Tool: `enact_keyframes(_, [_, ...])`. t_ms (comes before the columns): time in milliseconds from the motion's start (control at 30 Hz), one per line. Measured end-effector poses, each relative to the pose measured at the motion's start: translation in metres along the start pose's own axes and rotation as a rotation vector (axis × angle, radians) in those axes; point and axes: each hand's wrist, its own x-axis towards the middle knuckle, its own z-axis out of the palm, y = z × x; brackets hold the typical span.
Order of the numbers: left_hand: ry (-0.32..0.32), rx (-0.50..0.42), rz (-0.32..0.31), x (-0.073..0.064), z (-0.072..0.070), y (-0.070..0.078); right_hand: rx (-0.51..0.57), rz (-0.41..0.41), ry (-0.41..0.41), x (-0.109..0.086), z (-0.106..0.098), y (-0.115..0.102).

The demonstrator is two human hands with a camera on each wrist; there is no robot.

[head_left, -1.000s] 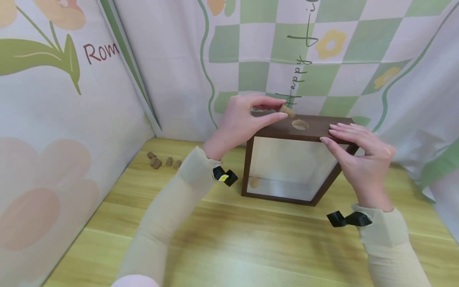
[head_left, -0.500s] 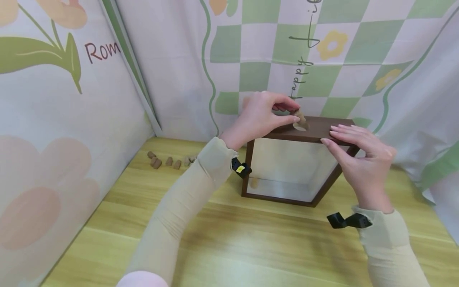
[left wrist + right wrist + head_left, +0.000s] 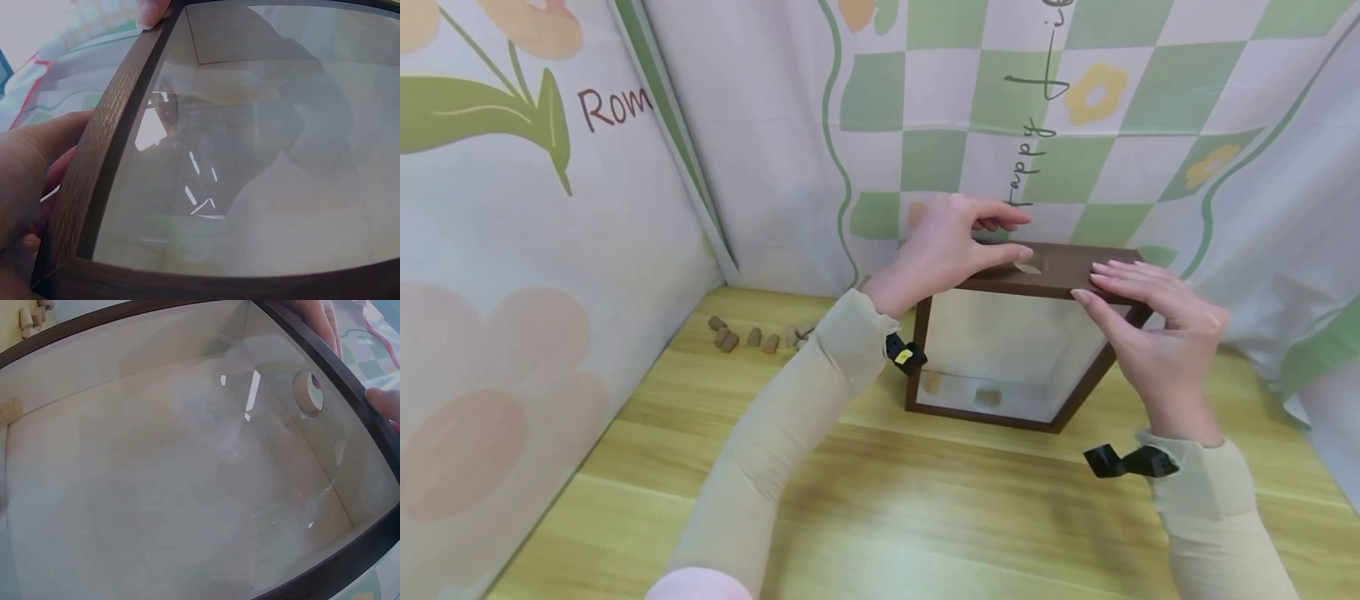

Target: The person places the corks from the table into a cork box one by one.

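A dark wooden shadow box (image 3: 917, 350) with a clear front and a round hole (image 3: 1028, 264) in its top stands upright on the table. My left hand (image 3: 943, 242) is over the hole, thumb and fingers parted with nothing between them. My right hand (image 3: 1157, 321) rests on the right end of the top, fingers laid flat and thumb (image 3: 382, 403) against the front edge. Behind the pane lie two corks: one blurred cork (image 3: 988, 396) near the bottom middle and another cork (image 3: 932, 382) in the left corner.
Several loose corks (image 3: 754, 337) lie on the wood-grain table (image 3: 880, 508) left of the box, some partly behind the left sleeve (image 3: 790, 408). A printed checkered curtain (image 3: 940, 100) hangs close behind the box, and a printed cloth wall (image 3: 587, 208) borders the left side.
My left hand has moved right to the hole and let go of the cork, which now shows inside the box near the bottom. My right hand has stayed on the top.
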Motion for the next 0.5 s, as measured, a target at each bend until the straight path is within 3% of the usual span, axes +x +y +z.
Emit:
enact_keyframes(333, [0.175,-0.167,-0.043,-0.022,-0.016,-0.012,-0.002,0.008,0.002,0.000,0.000,-0.001])
enact_keyframes(500, [0.256,-0.197,-0.066,-0.037,-0.025,-0.024,-0.004,0.007,0.001,0.000,0.000,0.000])
